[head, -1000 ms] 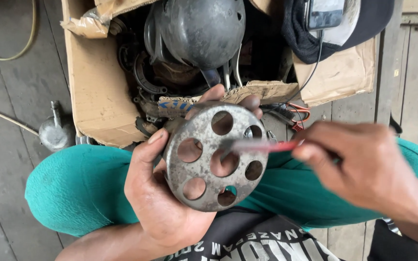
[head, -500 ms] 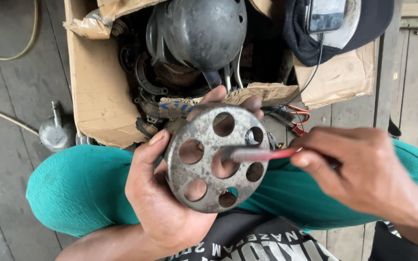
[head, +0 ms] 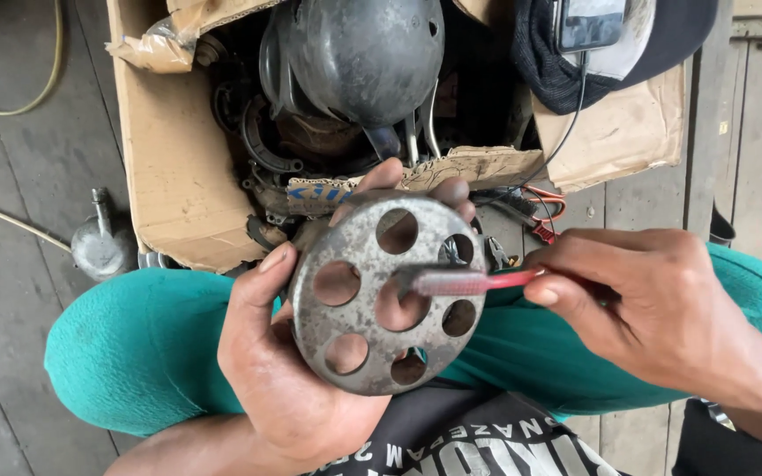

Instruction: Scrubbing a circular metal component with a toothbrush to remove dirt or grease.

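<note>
My left hand (head: 297, 379) grips a round grey metal disc (head: 359, 313) with several round holes, held face up above my lap. Its thumb rests on the disc's left rim and fingertips curl over the top edge. My right hand (head: 654, 308) pinches the red handle of a toothbrush (head: 469, 282). The brush head lies across the disc's centre, bristles against the metal.
A torn cardboard box (head: 178, 176) of dark engine parts, with a rounded grey metal housing (head: 363, 53), stands ahead of my knees. A cap with a phone (head: 588, 22) rests on its right flap. A small metal oil can (head: 99, 242) sits on the wooden floor at left. Teal trousers (head: 134, 353) cover my legs.
The toothbrush has slid across the disc's face, from the upper right holes to the centre. The left hand keeps its grip on the disc.
</note>
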